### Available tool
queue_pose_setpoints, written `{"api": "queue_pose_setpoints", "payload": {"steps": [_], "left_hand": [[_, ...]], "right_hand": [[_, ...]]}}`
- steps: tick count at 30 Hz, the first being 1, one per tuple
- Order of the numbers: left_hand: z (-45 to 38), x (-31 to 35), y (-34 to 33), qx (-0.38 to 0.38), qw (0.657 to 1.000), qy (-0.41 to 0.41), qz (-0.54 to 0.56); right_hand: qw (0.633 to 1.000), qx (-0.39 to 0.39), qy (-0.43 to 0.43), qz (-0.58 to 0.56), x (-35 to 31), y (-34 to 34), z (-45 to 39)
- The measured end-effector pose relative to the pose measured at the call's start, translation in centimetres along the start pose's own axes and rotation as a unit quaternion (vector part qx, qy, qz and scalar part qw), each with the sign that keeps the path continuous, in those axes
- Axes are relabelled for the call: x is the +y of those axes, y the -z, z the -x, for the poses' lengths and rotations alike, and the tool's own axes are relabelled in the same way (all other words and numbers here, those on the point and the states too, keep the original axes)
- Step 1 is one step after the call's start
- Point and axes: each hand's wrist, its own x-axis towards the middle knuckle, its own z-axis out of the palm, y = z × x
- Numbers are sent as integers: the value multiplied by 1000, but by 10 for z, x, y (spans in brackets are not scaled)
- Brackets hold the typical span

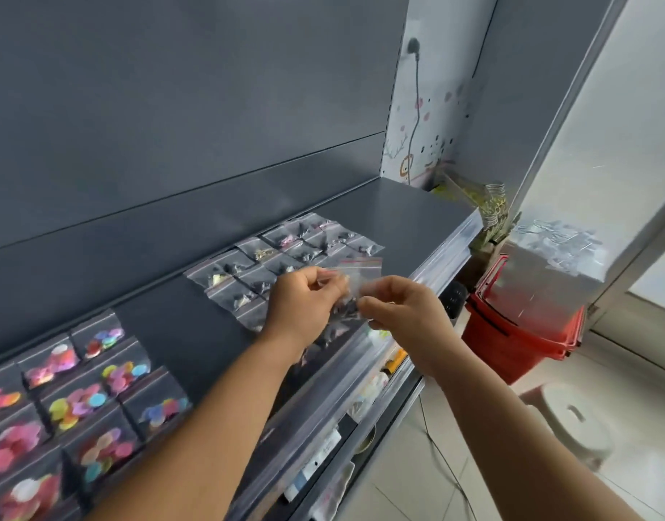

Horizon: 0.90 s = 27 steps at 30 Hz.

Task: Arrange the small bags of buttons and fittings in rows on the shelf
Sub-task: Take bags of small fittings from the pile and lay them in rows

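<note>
Over the front edge of the dark grey shelf (379, 212), my left hand (304, 300) and my right hand (402, 314) pinch small clear zip bags (359, 270) with red seal strips; dark fittings show inside them between my fingers. Behind my hands, several clear bags of small metal fittings (285, 257) lie flat in rows on the shelf. At the lower left, several bags of colourful round buttons (86, 400) lie in rows too. How many bags I hold is blurred.
A stack of red baskets (519, 332) stands on the floor to the right, with a white stool (575, 419) in front. Packaged goods (488, 204) hang past the shelf's right end. A lower shelf with items (364, 400) shows beneath. A cable (415, 107) runs down the wall.
</note>
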Motion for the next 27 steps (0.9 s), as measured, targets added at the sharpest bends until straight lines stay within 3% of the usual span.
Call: {"api": "queue_pose_setpoints", "payload": {"steps": [6, 12, 18, 27], "left_hand": [[-55, 5, -28, -5, 1000, -12, -15], [-93, 5, -38, 8, 1000, -7, -22], [-117, 2, -49, 61, 997, 6, -45], [-140, 0, -104, 168, 976, 68, -122]], "right_hand": [[997, 62, 8, 42, 1, 26, -55], [997, 59, 19, -43, -2, 27, -104], [997, -15, 47, -51, 0, 33, -155], [985, -163, 36, 52, 21, 83, -233]]}}
